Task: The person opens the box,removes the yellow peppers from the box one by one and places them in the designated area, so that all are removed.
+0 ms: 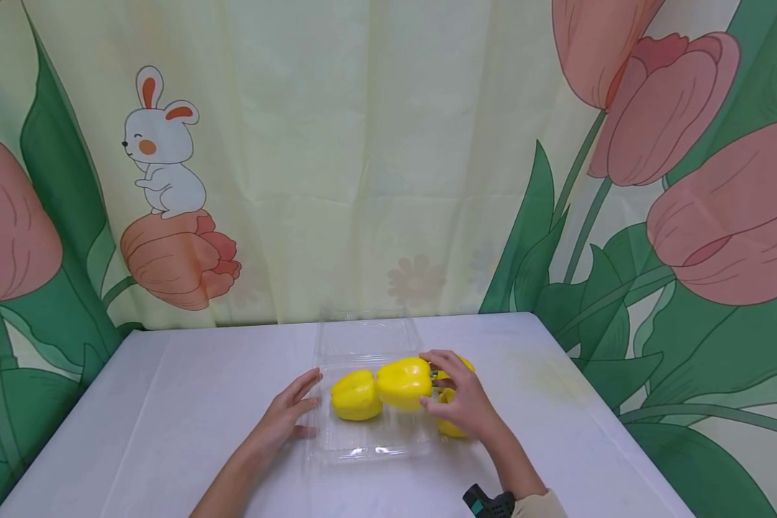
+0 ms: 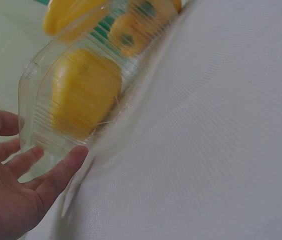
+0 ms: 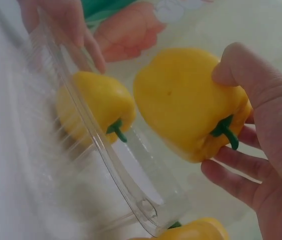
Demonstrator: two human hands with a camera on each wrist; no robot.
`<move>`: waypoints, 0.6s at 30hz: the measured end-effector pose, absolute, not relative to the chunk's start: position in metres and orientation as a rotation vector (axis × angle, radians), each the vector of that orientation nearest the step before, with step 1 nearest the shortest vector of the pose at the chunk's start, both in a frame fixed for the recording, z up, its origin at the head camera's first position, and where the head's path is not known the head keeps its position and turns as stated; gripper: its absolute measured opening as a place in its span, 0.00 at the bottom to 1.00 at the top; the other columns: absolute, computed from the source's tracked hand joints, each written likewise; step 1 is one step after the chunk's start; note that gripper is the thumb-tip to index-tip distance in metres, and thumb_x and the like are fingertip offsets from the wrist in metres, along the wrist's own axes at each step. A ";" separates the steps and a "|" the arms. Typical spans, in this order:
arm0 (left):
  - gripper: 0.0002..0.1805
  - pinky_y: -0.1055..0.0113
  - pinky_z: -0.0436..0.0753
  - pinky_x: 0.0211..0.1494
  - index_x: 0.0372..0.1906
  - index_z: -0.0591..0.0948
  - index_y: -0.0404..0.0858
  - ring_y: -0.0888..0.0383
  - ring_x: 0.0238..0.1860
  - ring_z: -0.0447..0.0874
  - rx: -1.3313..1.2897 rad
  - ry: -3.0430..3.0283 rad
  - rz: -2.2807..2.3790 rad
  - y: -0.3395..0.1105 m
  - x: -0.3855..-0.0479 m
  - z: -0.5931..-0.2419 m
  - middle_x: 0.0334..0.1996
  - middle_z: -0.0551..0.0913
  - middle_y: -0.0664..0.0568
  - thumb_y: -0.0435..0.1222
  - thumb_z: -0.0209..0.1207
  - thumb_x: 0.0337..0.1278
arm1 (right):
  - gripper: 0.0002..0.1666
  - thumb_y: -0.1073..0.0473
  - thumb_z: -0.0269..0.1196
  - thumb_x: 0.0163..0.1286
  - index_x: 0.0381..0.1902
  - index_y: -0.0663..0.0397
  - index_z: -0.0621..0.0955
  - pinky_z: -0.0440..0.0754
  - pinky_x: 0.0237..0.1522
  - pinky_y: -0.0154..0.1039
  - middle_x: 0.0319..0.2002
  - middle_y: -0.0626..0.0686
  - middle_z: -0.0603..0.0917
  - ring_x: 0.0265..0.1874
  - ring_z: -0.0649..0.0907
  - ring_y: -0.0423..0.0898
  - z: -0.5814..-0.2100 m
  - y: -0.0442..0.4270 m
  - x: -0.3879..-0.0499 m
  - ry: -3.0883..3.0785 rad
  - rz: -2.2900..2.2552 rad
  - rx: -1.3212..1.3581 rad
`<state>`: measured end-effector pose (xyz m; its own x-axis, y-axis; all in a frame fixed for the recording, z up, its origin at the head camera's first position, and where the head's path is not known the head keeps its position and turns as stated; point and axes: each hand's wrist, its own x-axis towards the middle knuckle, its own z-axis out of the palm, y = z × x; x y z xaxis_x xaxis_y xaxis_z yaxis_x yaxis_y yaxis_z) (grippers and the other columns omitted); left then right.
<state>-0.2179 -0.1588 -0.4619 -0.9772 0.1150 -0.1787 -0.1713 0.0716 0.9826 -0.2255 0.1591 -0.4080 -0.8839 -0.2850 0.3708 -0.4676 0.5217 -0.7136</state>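
My right hand (image 1: 462,396) grips a yellow bell pepper (image 1: 403,383) by its stem end, raised above the clear plastic box (image 1: 375,452). In the right wrist view, the thumb and fingers curl around the pepper near its green stem. A second yellow bell pepper (image 1: 355,397) lies inside the left part of the box. At the box's left side is my left hand (image 1: 285,414). Its fingers (image 2: 66,167) are spread and fairly straight against the box's end, as the left wrist view shows.
The box's clear lid (image 1: 365,338) lies folded back toward the curtain (image 1: 311,180). More yellow peppers (image 1: 452,426) rest right of the box, partly hidden behind my right hand. A white cloth (image 1: 188,410) covers the table.
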 end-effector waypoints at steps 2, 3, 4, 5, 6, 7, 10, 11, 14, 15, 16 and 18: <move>0.30 0.58 0.86 0.43 0.74 0.60 0.50 0.41 0.69 0.64 -0.070 2.137 2.008 -0.158 -0.218 -0.462 0.75 0.60 0.51 0.35 0.49 0.69 | 0.38 0.63 0.72 0.49 0.61 0.46 0.76 0.85 0.49 0.41 0.58 0.49 0.75 0.53 0.79 0.48 -0.408 0.160 -0.226 -2.544 1.271 0.639; 0.30 0.58 0.86 0.43 0.74 0.60 0.50 0.41 0.69 0.64 -0.069 2.137 2.007 -0.158 -0.218 -0.462 0.75 0.60 0.51 0.35 0.49 0.69 | 0.38 0.63 0.72 0.48 0.61 0.45 0.77 0.85 0.49 0.41 0.58 0.48 0.75 0.53 0.79 0.48 -0.408 0.161 -0.226 -2.540 1.263 0.636; 0.30 0.57 0.86 0.43 0.74 0.60 0.50 0.41 0.69 0.64 -0.068 2.137 2.005 -0.158 -0.218 -0.462 0.75 0.60 0.51 0.35 0.49 0.69 | 0.38 0.63 0.72 0.48 0.61 0.45 0.77 0.85 0.49 0.40 0.58 0.49 0.76 0.53 0.79 0.48 -0.408 0.162 -0.227 -2.539 1.258 0.632; 0.30 0.57 0.86 0.43 0.74 0.60 0.49 0.41 0.69 0.64 -0.063 2.141 2.002 -0.158 -0.218 -0.461 0.75 0.59 0.50 0.35 0.49 0.69 | 0.38 0.64 0.72 0.48 0.61 0.45 0.77 0.85 0.49 0.40 0.58 0.49 0.76 0.53 0.79 0.48 -0.408 0.162 -0.227 -2.538 1.257 0.630; 0.30 0.57 0.86 0.43 0.74 0.60 0.49 0.40 0.69 0.64 -0.057 2.143 2.000 -0.158 -0.217 -0.461 0.75 0.59 0.50 0.35 0.49 0.69 | 0.39 0.64 0.72 0.48 0.61 0.45 0.77 0.85 0.49 0.40 0.58 0.49 0.76 0.53 0.79 0.48 -0.409 0.163 -0.228 -2.540 1.253 0.626; 0.30 0.57 0.86 0.43 0.74 0.60 0.49 0.40 0.69 0.64 -0.052 2.145 1.999 -0.158 -0.217 -0.461 0.75 0.59 0.50 0.35 0.49 0.69 | 0.39 0.64 0.71 0.48 0.61 0.46 0.76 0.85 0.50 0.40 0.59 0.49 0.75 0.53 0.79 0.48 -0.409 0.164 -0.228 -2.542 1.254 0.625; 0.30 0.57 0.86 0.43 0.74 0.60 0.49 0.40 0.69 0.64 -0.050 2.145 1.998 -0.159 -0.217 -0.461 0.75 0.59 0.50 0.35 0.49 0.69 | 0.39 0.65 0.71 0.49 0.62 0.48 0.76 0.84 0.51 0.41 0.60 0.50 0.75 0.53 0.79 0.50 -0.410 0.166 -0.230 -2.549 1.267 0.622; 0.30 0.57 0.86 0.43 0.74 0.60 0.49 0.40 0.69 0.64 -0.051 2.144 2.000 -0.159 -0.217 -0.461 0.75 0.59 0.50 0.35 0.49 0.69 | 0.39 0.65 0.71 0.49 0.63 0.48 0.75 0.84 0.51 0.41 0.60 0.50 0.75 0.53 0.79 0.50 -0.410 0.167 -0.230 -2.549 1.271 0.620; 0.30 0.58 0.86 0.43 0.74 0.60 0.49 0.41 0.69 0.64 -0.051 2.146 1.996 -0.160 -0.218 -0.462 0.75 0.60 0.51 0.35 0.49 0.69 | 0.40 0.66 0.70 0.49 0.63 0.47 0.75 0.84 0.52 0.42 0.61 0.51 0.75 0.53 0.79 0.51 -0.410 0.169 -0.230 -2.541 1.277 0.620; 0.30 0.58 0.86 0.43 0.74 0.60 0.49 0.41 0.69 0.64 -0.053 2.146 1.997 -0.160 -0.218 -0.462 0.75 0.60 0.51 0.35 0.49 0.69 | 0.40 0.66 0.70 0.49 0.63 0.47 0.75 0.84 0.52 0.42 0.61 0.51 0.75 0.53 0.79 0.50 -0.410 0.169 -0.230 -2.539 1.278 0.618; 0.30 0.57 0.86 0.43 0.74 0.60 0.49 0.41 0.69 0.64 -0.053 2.144 1.998 -0.160 -0.218 -0.462 0.75 0.60 0.51 0.35 0.49 0.69 | 0.40 0.66 0.70 0.49 0.63 0.46 0.75 0.84 0.52 0.42 0.61 0.51 0.75 0.54 0.79 0.50 -0.410 0.170 -0.231 -2.538 1.277 0.612; 0.30 0.57 0.86 0.43 0.74 0.60 0.50 0.41 0.68 0.64 -0.052 2.145 1.998 -0.160 -0.219 -0.463 0.75 0.60 0.51 0.35 0.49 0.69 | 0.40 0.66 0.70 0.49 0.63 0.44 0.75 0.83 0.53 0.42 0.61 0.51 0.75 0.54 0.80 0.49 -0.410 0.170 -0.231 -2.538 1.283 0.591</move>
<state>-0.2186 -0.1601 -0.4627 -0.9774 0.1167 -0.1765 -0.1678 0.0808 0.9825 -0.2307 0.1703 -0.4101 -0.8904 -0.2469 0.3824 -0.4543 0.5338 -0.7132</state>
